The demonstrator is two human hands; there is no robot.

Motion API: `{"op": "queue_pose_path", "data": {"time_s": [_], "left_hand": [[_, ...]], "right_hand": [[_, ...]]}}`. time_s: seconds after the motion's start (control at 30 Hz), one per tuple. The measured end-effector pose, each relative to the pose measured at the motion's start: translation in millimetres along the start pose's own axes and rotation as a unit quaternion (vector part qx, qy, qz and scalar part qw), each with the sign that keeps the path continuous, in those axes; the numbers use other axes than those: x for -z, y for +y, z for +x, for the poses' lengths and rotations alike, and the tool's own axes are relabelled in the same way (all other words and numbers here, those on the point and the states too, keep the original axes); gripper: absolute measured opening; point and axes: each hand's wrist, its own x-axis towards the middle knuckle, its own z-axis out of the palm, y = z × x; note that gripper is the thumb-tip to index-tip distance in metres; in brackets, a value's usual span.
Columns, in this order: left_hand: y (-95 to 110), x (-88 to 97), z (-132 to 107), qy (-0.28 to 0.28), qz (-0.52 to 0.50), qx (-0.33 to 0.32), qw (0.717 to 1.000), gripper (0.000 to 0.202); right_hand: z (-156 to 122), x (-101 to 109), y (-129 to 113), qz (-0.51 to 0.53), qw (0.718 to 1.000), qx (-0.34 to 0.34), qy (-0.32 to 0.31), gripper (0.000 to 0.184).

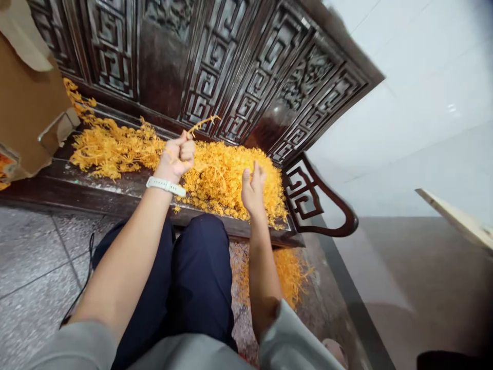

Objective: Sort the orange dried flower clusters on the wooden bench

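My left hand (179, 156), with a pale watch band at the wrist, is closed in a pinch on a thin orange branched strip (204, 123). The strip sticks out up and to the right from the fingertips. Over the right part of a heap of small yellow-orange curly pieces (219, 174) is my right hand (253, 189). Its thumb stands apart from its stretched fingers, and no held piece shows. Whether it touches the heap I cannot tell. A looser spread of orange strips (119, 146) lies left of my left hand on the bench seat (111, 187).
The dark wooden bench has a carved backrest (162, 72) and a curved armrest (342, 221) at right. A cardboard box (34, 108) stands on its left end. More orange strips (290, 272) lie on the floor below. A pale board edge (454, 216) juts in from the right.
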Motion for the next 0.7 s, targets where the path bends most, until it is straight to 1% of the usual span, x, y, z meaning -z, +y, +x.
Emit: {"op": "queue_pose_path", "data": {"time_s": [0.03,0.07,0.1,0.13,0.17,0.2,0.23,0.27,0.3,0.37,0.43,0.47,0.5,0.53,0.57,0.6,0.63,0.67,0.7], "left_hand": [[-6.2,-1.7,-1.6,-0.012,0.011,0.022,1.0,0.045],[-12.7,-3.3,-2.6,-0.025,0.023,0.041,0.999,0.044],[-19.0,-4.7,-3.0,-0.034,0.037,0.058,0.997,0.044],[-24.7,-5.8,-2.9,-0.039,0.055,0.072,0.995,0.043],[-29.4,-6.6,-2.4,-0.04,0.075,0.085,0.993,0.043],[-32.8,-7.0,-1.6,-0.037,0.095,0.094,0.99,0.043],[-34.4,-7.0,-0.5,-0.033,0.111,0.1,0.988,0.043],[-34.4,-6.7,0.6,-0.032,0.123,0.104,0.986,0.042],[-32.9,-6.1,1.8,-0.033,0.129,0.107,0.985,0.041],[-27.8,-4.7,4.7,-0.029,0.12,0.094,0.988,0.038],[-25.2,-3.4,8.3,-0.007,0.093,0.055,0.994,0.037],[-26.6,-2.8,10.4,0.01,0.077,0.031,0.996,0.039],[-30.3,-2.4,12.7,0.028,0.064,0.011,0.997,0.04],[-35.7,-2.0,15.3,0.042,0.057,0.004,0.997,0.041],[-42.0,-1.5,18.1,0.056,0.051,0.003,0.997,0.041],[-48.1,-0.8,21.4,0.073,0.043,0.001,0.996,0.04],[-52.6,0.0,25.0,0.091,0.034,-0.005,0.995,0.04],[-54.5,0.9,28.9,0.111,0.023,-0.018,0.993,0.04],[-53.2,2.0,32.8,0.134,0.009,-0.041,0.99,0.041]], "right_hand": [[8.0,-11.1,0.0,0.084,0.994,-0.062,-0.036,0.097],[11.7,-21.9,-2.2,0.172,0.972,-0.118,-0.109,0.098],[11.7,-32.1,-5.8,0.251,0.932,-0.168,-0.201,0.098],[9.1,-41.1,-10.2,0.309,0.881,-0.209,-0.292,0.095],[5.0,-48.7,-14.6,0.341,0.831,-0.237,-0.37,0.09],[0.4,-55.1,-18.5,0.357,0.797,-0.251,-0.417,0.082],[-3.8,-60.0,-21.2,0.368,0.784,-0.251,-0.432,0.073],[-7.1,-63.6,-22.5,0.38,0.789,-0.243,-0.416,0.064],[-9.3,-65.8,-22.4,0.395,0.805,-0.233,-0.376,0.059],[-11.6,-65.5,-18.6,0.421,0.848,-0.211,-0.242,0.057],[-16.1,-59.0,-14.5,0.411,0.887,-0.181,-0.112,0.059],[-21.5,-54.0,-14.3,0.38,0.911,-0.146,-0.068,0.058],[-30.2,-48.4,-16.4,0.331,0.938,-0.09,-0.045,0.055],[-42.4,-42.4,-21.3,0.266,0.963,-0.013,-0.04,0.051],[-58.2,-36.2,-29.0,0.196,0.977,0.076,-0.045,0.046],[-77.0,-29.5,-39.0,0.129,0.976,0.165,-0.054,0.04],[-97.7,-22.3,-50.8,0.081,0.965,0.244,-0.061,0.035],[-118.9,-14.3,-63.2,0.063,0.951,0.298,-0.06,0.032],[-138.6,-5.3,-75.0,0.067,0.939,0.333,-0.062,0.033]]}}
